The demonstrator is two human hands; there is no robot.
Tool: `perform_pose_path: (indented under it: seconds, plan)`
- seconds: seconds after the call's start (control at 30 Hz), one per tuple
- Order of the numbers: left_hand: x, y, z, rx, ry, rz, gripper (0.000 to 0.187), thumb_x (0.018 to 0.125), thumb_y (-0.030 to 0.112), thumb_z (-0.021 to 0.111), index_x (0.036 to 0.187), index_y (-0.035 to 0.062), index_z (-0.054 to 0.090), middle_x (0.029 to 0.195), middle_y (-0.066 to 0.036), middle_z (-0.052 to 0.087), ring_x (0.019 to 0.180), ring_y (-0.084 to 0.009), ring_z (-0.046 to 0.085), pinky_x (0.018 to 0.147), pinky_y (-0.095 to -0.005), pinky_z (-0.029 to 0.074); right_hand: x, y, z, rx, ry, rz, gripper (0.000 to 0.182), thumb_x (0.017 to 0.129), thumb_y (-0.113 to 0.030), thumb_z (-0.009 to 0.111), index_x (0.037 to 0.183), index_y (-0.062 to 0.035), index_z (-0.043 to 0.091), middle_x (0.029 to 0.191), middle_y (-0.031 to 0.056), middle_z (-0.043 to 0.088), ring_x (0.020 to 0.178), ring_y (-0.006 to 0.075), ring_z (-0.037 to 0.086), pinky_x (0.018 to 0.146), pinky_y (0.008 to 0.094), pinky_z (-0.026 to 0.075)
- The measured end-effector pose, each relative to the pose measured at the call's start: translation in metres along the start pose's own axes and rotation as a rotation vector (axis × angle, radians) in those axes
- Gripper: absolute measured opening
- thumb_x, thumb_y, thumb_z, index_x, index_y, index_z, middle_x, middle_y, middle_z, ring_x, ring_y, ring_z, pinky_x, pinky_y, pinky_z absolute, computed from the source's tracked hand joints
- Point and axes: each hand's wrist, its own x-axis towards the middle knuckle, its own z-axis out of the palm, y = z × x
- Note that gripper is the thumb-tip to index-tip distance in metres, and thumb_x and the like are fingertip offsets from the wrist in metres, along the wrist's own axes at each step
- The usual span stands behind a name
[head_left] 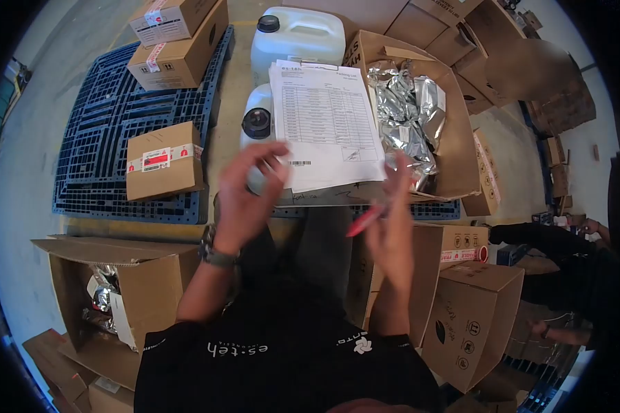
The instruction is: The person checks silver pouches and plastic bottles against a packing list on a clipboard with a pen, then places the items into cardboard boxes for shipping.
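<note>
Papers [327,113]: printed sheets, table and barcode on the top one, lying in front of the person between two jugs [300,41] and an open box [459,155].
Left hand [246,189]: over the near left corner of the papers, fingers curled, blurred; whether they close on anything cannot be told. Watch [220,257] on the wrist.
Right hand [393,224]: by the near right corner, blurred, closed around a red tool [365,220], its tip angled down to the left.
Pouches [406,113]: silver, heaped inside the open box.
Pallet [93,138]: blue, left; taped carton [162,166] on it.
Second open box [151,289]: lower left, silver packets [103,297] inside.
Co-worker [599,275]: far right, dark clothing.
</note>
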Motion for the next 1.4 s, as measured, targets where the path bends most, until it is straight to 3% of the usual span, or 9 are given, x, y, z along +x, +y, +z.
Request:
perform_pose_path:
  seconds: [0.13,0.3,0.47,0.67,0.77,0.97,1.17,1.3,1.4]
  plan:
    - [-0.028,0.046,0.009,-0.059,-0.39,-0.154,0.025,0.095,0.015,0.067,0.114,-0.0017,0.066,0.097,-0.014,0.069,0.082,-0.0219,0.065,0.075,-0.033,0.051,0.009,-0.024,0.046,0.01,-0.345,-0.21,0.086,0.083,0.008,0.054,0.157,0.006,0.011,0.159,0.0371,0.019,0.135,0.0507,0.042,0.11,0.0494,0.038]
    - [-0.045,0.033,0.011,-0.027,-0.296,-0.208,0.02,0.1,0.016,0.06,0.108,-0.0024,0.062,0.087,-0.013,0.064,0.077,-0.0232,0.062,0.072,-0.0344,0.049,0.01,-0.01,0.066,-0.026,-0.27,-0.43,0.09,0.084,0.002,0.059,0.159,0.0027,0.009,0.16,0.0346,0.02,0.128,0.0489,0.049,0.106,0.05,0.041]
    - [-0.048,0.027,0.023,-0.065,-0.364,-0.238,0.018,0.102,0.016,0.057,0.101,-0.0018,0.059,0.082,-0.012,0.059,0.074,-0.0225,0.059,0.071,-0.0328,0.048,0.015,0.002,0.025,0.098,-0.614,-0.248,0.107,0.081,-0.002,0.072,0.16,-0.0007,0.0,0.147,0.0281,0.048,0.116,0.0448,0.059,0.102,0.0508,0.045]
    - [-0.015,-0.013,0.018,-0.099,-0.097,-0.194,0.025,0.105,0.02,0.049,0.092,-0.0004,0.055,0.079,-0.008,0.058,0.071,-0.0158,0.053,0.067,-0.0314,0.044,0.059,0.075,-0.077,0.27,-0.02,0.105,0.081,0.094,-0.014,0.066,0.16,-0.0056,0.02,0.117,0.0149,0.071,0.091,0.0167,0.066,0.083,0.0319,0.052]
    - [0.025,-0.034,0.015,0.004,0.003,-0.108,0.03,0.107,0.024,0.044,0.094,-0.0006,0.057,0.081,-0.008,0.058,0.076,-0.0172,0.054,0.071,-0.0321,0.044,0.094,0.151,-0.121,0.145,-0.063,0.216,0.066,0.095,-0.017,0.065,0.154,-0.0038,0.038,0.112,0.0153,0.072,0.088,0.0143,0.063,0.082,0.0305,0.052]
    - [0.05,-0.069,0.041,0.301,0.072,-0.088,0.033,0.107,0.023,0.04,0.108,-0.0019,0.062,0.104,-0.018,0.061,0.102,-0.0315,0.054,0.093,-0.0394,0.041,0.164,0.275,-0.135,-0.36,-0.558,0.32,0.057,0.092,-0.022,0.068,0.144,-0.0026,0.052,0.111,0.0184,0.072,0.09,0.0263,0.068,0.084,0.0366,0.053]
    - [0.05,-0.073,0.048,0.42,0.051,0.012,0.031,0.105,0.019,0.04,0.11,-0.0015,0.062,0.109,-0.02,0.062,0.109,-0.0389,0.053,0.099,-0.046,0.039,0.123,0.397,-0.08,-0.761,-0.607,-0.14,0.066,0.091,-0.043,0.064,0.14,-0.0002,0.053,0.118,0.029,0.066,0.11,0.0457,0.063,0.098,0.0496,0.049]
    - [0.051,-0.079,0.054,0.608,-0.017,0.153,0.033,0.105,0.022,0.04,0.108,-0.0021,0.062,0.107,-0.021,0.062,0.108,-0.0406,0.054,0.098,-0.0479,0.039,0.108,0.389,-0.074,-0.452,-0.735,0.512,0.083,0.088,-0.061,0.06,0.138,0.0053,0.053,0.12,0.0298,0.066,0.115,0.0406,0.064,0.1,0.0443,0.048]
    - [0.051,-0.08,0.057,0.588,0.06,0.097,0.037,0.105,0.025,0.039,0.108,-0.0029,0.063,0.107,-0.021,0.063,0.105,-0.0391,0.056,0.096,-0.047,0.04,0.111,0.366,-0.066,-0.492,-0.742,0.613,0.1,0.076,-0.075,0.066,0.132,0.0076,0.057,0.111,0.0275,0.069,0.106,0.037,0.068,0.092,0.0429,0.051]
